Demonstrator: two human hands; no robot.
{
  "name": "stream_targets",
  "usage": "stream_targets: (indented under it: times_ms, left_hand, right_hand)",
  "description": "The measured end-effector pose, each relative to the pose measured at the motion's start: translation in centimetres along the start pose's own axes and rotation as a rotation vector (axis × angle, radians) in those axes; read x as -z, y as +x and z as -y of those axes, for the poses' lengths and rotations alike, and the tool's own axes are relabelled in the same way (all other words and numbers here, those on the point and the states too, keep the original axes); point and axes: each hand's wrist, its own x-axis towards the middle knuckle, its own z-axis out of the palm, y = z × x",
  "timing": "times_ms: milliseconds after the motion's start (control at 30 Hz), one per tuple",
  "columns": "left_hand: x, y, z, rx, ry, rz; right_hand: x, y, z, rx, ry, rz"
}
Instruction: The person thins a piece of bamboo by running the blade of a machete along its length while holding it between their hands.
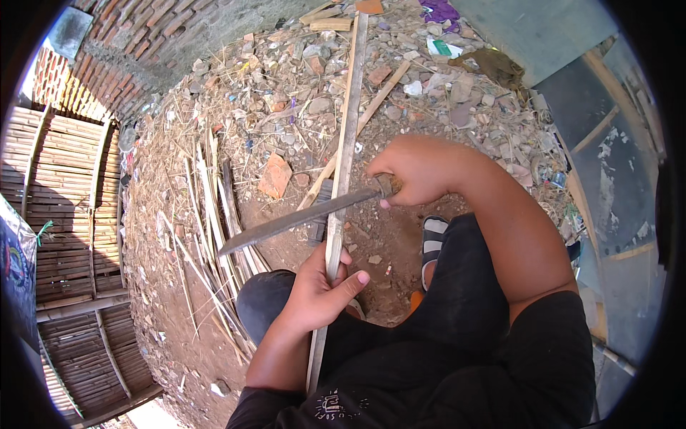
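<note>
My left hand (313, 294) is wrapped round the lower part of a long, pale bamboo strip (350, 107), its thumb pointing right. The strip runs from my lap away over the ground. In my right hand (420, 170) is a machete (289, 223), gripped by its short handle. Its dark blade points left and slightly toward me, crossing the strip just beyond my left hand. Whether the edge touches the strip, I cannot tell. Beneath the crossing lies a dark, ridged block (319, 227), partly hidden by the blade and strip.
Split bamboo strips (207, 193) lie in a heap to the left. A broken brick (274, 176) and stony rubble (314, 107) cover the ground ahead. A brick wall (153, 43), a bamboo-slat panel (64, 179) and grey sheets (607, 193) stand around me.
</note>
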Motion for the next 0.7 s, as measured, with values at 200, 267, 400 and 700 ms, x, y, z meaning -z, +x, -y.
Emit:
stream_targets:
  times_ms: [200,267,400,700]
  left_hand:
    - [-0.2,0.4,-0.4,0.011,-0.049,0.014]
    - [-0.2,0.4,-0.5,0.014,-0.077,0.003]
    - [-0.1,0.4,0.0,0.014,-0.025,0.006]
    - [0.0,0.7,-0.1,0.039,-0.092,0.022]
  right_hand:
    - [0.5,0.0,-3.9,-0.243,0.145,-0.303]
    - [0.3,0.0,-2.4,-0.16,0.095,-0.201]
    - [0.2,0.0,1.8,-0.032,-0.017,0.056]
    - [0.3,0.5,-4.4,-0.322,0.025,-0.355]
